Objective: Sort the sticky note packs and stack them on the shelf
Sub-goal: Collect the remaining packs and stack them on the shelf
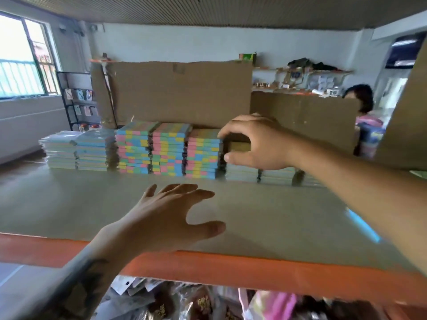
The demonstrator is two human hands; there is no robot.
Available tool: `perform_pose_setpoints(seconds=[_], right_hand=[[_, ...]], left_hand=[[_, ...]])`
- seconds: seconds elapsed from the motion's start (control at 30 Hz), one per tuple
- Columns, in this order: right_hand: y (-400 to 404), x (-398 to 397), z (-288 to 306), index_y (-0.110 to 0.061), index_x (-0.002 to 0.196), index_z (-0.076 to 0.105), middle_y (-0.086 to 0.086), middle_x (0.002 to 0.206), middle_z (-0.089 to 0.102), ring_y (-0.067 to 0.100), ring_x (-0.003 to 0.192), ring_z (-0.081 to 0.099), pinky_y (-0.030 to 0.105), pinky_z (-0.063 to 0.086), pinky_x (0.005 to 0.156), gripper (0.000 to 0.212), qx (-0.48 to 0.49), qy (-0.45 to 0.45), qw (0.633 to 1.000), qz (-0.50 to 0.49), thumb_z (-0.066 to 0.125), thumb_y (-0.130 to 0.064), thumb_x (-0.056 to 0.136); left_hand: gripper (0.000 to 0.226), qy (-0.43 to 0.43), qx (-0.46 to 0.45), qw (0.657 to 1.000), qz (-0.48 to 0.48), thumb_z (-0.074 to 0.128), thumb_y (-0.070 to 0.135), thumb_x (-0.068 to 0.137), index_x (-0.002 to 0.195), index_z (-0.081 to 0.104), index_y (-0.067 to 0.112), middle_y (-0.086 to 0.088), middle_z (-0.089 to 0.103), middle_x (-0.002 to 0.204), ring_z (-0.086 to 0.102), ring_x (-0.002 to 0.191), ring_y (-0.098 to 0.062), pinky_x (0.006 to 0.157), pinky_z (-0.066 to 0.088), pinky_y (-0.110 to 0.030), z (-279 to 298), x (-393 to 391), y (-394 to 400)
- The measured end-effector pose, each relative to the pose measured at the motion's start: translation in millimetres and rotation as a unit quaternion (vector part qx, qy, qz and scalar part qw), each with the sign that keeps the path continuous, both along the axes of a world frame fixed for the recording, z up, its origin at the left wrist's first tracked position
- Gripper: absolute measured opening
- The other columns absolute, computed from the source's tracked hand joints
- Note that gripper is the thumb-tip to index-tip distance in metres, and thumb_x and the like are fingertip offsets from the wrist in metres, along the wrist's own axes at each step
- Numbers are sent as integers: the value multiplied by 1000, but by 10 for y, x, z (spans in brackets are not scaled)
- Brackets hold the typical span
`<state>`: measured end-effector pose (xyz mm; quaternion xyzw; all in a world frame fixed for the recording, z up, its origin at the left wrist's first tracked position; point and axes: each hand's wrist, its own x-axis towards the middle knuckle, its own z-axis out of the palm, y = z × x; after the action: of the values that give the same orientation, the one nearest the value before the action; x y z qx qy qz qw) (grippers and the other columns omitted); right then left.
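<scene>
Beside the multicoloured stacks (168, 148) on the shelf (265, 218), the right hand (256, 142) pinched a yellowish pack (239, 147) while the left hand (171, 215) hovered spread, grasping nothing.

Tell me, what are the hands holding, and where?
The right hand pinches a yellowish pack by its near end, thumb below and fingers on top. The left hand is open and holds nothing.

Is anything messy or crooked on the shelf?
Mostly tidy. The colourful stacks stand tall, but the pale stack under the right hand sits much lower, and the cardboard behind has a torn, ragged top edge.
</scene>
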<state>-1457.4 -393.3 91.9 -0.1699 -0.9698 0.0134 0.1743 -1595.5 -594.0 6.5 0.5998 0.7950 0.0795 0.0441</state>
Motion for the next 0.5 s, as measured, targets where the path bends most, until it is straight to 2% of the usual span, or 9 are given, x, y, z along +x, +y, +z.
perform_pose_setpoints(seconds=[0.13,0.23,0.3,0.4,0.5], right_hand=[[218,944,-136,-39,119,65,-12,116,59,14,111,54,37,42,101,37,-9,5,1000,-27,72,-52,85],[400,1647,-267,-37,110,68,-18,103,60,0,95,57,34,46,92,31,-42,-20,998,-51,74,-51,84],[495,2073,-362,-36,111,68,-21,109,60,-6,99,55,28,44,96,29,-80,-54,993,-60,77,-46,86],[613,2557,-499,-37,115,65,-19,123,60,0,116,52,23,39,100,37,-126,-88,985,-77,80,-50,84],[723,2835,-628,-38,118,61,-20,122,60,3,113,56,27,44,101,48,-173,-108,975,-91,86,-49,78]], left_hand=[[92,3,4,999,-35,32,98,70,151,19,59,30,20,162,14,151,0,126,9,-50,-31,651,403],[98,-9,14,998,-65,30,102,62,150,24,59,30,29,159,24,148,-1,124,17,-45,-50,1130,680],[92,-24,26,996,-79,40,98,66,148,29,58,29,35,156,32,145,-3,120,23,-39,-31,1471,825],[83,-37,45,995,-86,55,87,73,147,36,54,26,41,154,39,141,-5,116,30,-33,7,1914,1025],[82,-58,49,993,-90,63,82,73,145,41,51,21,49,150,46,138,-9,114,36,-34,-32,2167,1241]])
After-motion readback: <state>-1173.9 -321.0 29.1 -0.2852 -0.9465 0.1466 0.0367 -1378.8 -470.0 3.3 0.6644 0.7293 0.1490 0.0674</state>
